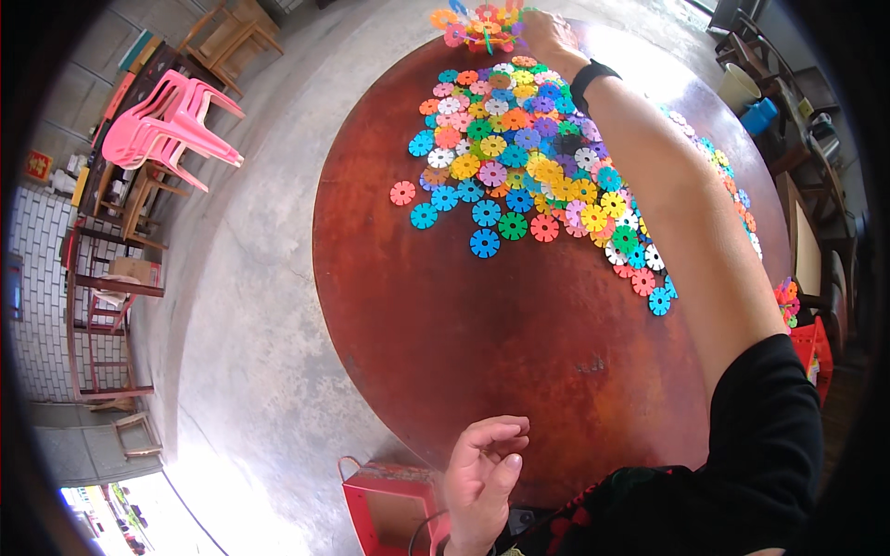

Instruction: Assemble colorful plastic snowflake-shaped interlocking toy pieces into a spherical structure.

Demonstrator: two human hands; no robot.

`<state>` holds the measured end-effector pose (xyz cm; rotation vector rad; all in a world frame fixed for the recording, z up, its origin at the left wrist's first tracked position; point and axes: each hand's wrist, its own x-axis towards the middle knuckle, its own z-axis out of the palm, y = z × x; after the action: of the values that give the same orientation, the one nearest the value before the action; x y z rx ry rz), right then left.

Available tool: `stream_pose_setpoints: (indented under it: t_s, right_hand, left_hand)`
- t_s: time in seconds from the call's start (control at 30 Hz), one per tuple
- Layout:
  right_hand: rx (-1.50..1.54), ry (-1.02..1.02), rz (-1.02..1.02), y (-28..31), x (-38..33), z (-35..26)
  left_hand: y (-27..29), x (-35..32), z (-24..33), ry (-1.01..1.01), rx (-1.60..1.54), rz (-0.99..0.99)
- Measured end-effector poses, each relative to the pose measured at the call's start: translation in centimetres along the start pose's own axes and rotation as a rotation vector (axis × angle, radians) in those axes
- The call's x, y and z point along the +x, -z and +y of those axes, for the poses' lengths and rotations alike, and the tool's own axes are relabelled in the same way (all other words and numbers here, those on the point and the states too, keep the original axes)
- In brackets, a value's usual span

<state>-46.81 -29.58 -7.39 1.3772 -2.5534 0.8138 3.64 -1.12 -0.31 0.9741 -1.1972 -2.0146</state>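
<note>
My right arm stretches across the round table to its far edge, where my right hand (549,42) is closed at the side of a cluster of interlocked plastic snowflake discs (484,30). The cluster is multicoloured and spiky; my fingertips are partly hidden against it. Below it spreads a wide heap of loose notched discs (513,225) in blue, green, yellow, orange, pink, purple and white. My forearm covers part of this heap. My left hand (482,477) is held near the table's front edge, palm up with loosely bent fingers, holding nothing.
The brown round table (445,324) has a bare stretch on its near side. A red box (394,505) stands by its front left edge, and a red basket (814,357) is at the right with another disc cluster (787,301) by it. Pink plastic chairs (171,120) are far left.
</note>
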Motion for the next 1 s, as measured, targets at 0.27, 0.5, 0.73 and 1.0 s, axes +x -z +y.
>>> stream_pose_setpoints:
  t_s: [0.27,0.5,0.73,1.0]
  right_hand:
    - [-0.163,0.149,0.325,7.8,-3.3,-4.0]
    - [-0.269,0.473,-0.290,1.6,-5.1,-11.6]
    - [-0.221,0.161,-0.459,3.0,-7.1,-10.3]
    - [-0.252,0.276,-0.503,5.8,-13.2,-7.2]
  left_hand:
    - [-0.6,0.5,-1.1,0.003,-0.039,-0.094]
    - [-0.1,0.8,-0.9,-0.016,0.016,-0.092]
    - [-0.3,0.6,-0.3,-0.011,0.000,-0.107]
    - [-2.4,0.8,-1.5,0.075,0.039,-0.115]
